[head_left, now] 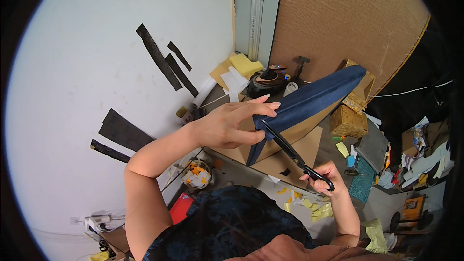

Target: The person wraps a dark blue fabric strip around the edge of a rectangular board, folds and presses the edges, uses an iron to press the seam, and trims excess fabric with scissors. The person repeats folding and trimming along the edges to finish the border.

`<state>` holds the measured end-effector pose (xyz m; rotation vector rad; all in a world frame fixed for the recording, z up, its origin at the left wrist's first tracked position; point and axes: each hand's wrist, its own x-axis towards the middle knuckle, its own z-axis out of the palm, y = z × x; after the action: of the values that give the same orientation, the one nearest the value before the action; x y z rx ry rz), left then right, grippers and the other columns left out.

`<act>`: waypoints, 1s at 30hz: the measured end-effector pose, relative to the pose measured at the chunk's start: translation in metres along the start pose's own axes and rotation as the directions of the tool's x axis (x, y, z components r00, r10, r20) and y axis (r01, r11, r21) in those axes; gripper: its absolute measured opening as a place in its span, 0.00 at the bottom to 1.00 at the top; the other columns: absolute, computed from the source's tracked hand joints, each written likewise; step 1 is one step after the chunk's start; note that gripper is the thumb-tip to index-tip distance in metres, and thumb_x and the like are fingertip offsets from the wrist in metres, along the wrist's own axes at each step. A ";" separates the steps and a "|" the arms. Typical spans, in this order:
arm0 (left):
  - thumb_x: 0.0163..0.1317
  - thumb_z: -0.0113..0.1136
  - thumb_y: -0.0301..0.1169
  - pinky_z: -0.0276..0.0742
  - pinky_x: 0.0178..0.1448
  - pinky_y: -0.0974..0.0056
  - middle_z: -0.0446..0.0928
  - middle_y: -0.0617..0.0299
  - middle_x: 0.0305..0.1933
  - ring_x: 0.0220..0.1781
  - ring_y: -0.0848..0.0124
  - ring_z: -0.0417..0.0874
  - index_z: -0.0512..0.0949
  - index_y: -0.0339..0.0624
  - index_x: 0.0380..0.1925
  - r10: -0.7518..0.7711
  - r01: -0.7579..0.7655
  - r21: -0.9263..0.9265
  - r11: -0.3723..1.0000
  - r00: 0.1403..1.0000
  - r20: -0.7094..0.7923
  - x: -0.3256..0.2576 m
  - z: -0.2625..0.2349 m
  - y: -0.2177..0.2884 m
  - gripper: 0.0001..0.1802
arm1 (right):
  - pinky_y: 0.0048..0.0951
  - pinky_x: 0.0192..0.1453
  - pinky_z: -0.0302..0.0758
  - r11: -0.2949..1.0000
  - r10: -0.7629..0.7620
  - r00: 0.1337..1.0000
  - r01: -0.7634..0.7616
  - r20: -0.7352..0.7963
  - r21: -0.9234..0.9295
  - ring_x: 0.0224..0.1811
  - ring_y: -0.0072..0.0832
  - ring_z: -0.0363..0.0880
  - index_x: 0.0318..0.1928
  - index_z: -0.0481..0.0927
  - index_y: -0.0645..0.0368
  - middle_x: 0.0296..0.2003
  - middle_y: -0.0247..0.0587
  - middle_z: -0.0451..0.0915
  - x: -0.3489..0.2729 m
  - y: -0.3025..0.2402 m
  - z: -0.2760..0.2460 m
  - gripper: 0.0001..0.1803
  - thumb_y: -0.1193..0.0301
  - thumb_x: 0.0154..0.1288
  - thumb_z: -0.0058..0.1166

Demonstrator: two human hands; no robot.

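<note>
A long panel or box (314, 96) with dark blue fabric along its side stands tilted over the work table, its brown face toward me. My left hand (229, 124) is at its near left corner, fingers on top and thumb lower, pinching the blue fabric there. In my right hand (325, 176) is a pair of black-handled scissors (293, 155), fingers around the handles. The blades point up and left, and their tips meet the blue fabric beside my left fingers. Whether the blades are parted cannot be made out. A loose strip of blue fabric (255, 152) hangs below the corner.
Brown board (290, 164) lies under the panel. Behind are a yellow sponge (245, 64), a hammer (300, 65) and a paper trimmer (256, 29) leaning on the wall. A stained box (348, 121) and green cutting mat (361, 179) are at the right. A bin (197, 174) stands below left.
</note>
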<state>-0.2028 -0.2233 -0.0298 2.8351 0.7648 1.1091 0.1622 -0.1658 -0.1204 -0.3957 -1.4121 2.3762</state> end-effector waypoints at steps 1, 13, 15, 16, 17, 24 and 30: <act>0.48 0.65 0.16 0.68 0.73 0.41 0.72 0.46 0.61 0.67 0.43 0.76 0.79 0.42 0.33 -0.002 0.002 0.003 1.000 1.000 -0.002 0.000 0.000 0.000 0.12 | 0.18 0.21 0.56 1.000 -0.017 1.000 0.017 0.005 0.010 0.16 0.12 0.64 0.49 0.82 0.78 0.20 0.31 0.75 0.000 0.001 0.001 0.22 0.74 0.58 0.70; 0.52 0.65 0.18 0.69 0.72 0.39 0.72 0.45 0.60 0.66 0.43 0.76 0.79 0.42 0.33 0.007 -0.007 -0.008 1.000 1.000 -0.004 0.001 -0.001 -0.001 0.09 | 0.17 0.16 0.55 0.998 -0.049 0.999 0.049 -0.011 -0.030 0.12 0.12 0.64 0.49 0.81 0.80 0.16 0.33 0.74 -0.002 0.010 0.008 0.26 0.68 0.59 0.71; 0.52 0.64 0.18 0.69 0.72 0.39 0.72 0.44 0.60 0.66 0.43 0.76 0.78 0.41 0.33 0.013 -0.013 -0.011 1.000 1.000 -0.007 0.002 -0.001 -0.001 0.09 | 0.17 0.16 0.55 0.998 -0.055 0.998 0.055 -0.008 -0.011 0.11 0.12 0.63 0.48 0.81 0.80 0.15 0.32 0.74 -0.002 0.012 0.009 0.26 0.68 0.59 0.71; 0.53 0.64 0.18 0.69 0.72 0.39 0.72 0.44 0.60 0.66 0.43 0.76 0.78 0.41 0.33 0.017 -0.017 -0.012 1.000 1.000 -0.006 0.002 -0.001 -0.002 0.09 | 0.18 0.18 0.55 0.999 -0.036 0.999 0.036 -0.004 0.019 0.13 0.12 0.63 0.49 0.81 0.80 0.17 0.30 0.73 -0.003 0.012 0.009 0.25 0.70 0.59 0.71; 0.53 0.64 0.18 0.69 0.72 0.39 0.72 0.44 0.60 0.66 0.43 0.76 0.78 0.41 0.33 0.021 -0.021 -0.010 1.000 1.000 -0.005 0.002 -0.001 -0.002 0.09 | 0.19 0.21 0.56 0.997 -0.028 1.000 0.027 0.012 0.067 0.15 0.11 0.63 0.49 0.81 0.79 0.18 0.29 0.73 -0.003 0.012 0.010 0.24 0.71 0.58 0.71; 0.52 0.64 0.16 0.70 0.71 0.38 0.72 0.44 0.60 0.65 0.43 0.77 0.77 0.40 0.32 0.031 -0.032 -0.034 0.999 0.999 -0.008 0.003 -0.002 -0.003 0.10 | 0.17 0.20 0.55 1.000 -0.011 1.000 0.011 -0.019 0.014 0.15 0.10 0.63 0.50 0.81 0.78 0.18 0.28 0.73 -0.009 0.013 0.015 0.22 0.72 0.62 0.69; 0.54 0.65 0.16 0.71 0.71 0.38 0.76 0.45 0.58 0.64 0.44 0.79 0.75 0.36 0.31 0.068 -0.068 -0.011 0.998 0.997 -0.026 0.006 -0.004 -0.009 0.08 | 0.18 0.22 0.58 0.980 -0.051 0.992 0.026 -0.119 -0.199 0.19 0.12 0.66 0.51 0.83 0.73 0.21 0.26 0.74 -0.019 0.016 0.023 0.23 0.72 0.58 0.72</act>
<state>-0.2054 -0.2137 -0.0249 2.8628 0.6651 1.1572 0.1676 -0.1990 -0.1228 -0.5518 -1.5871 2.1477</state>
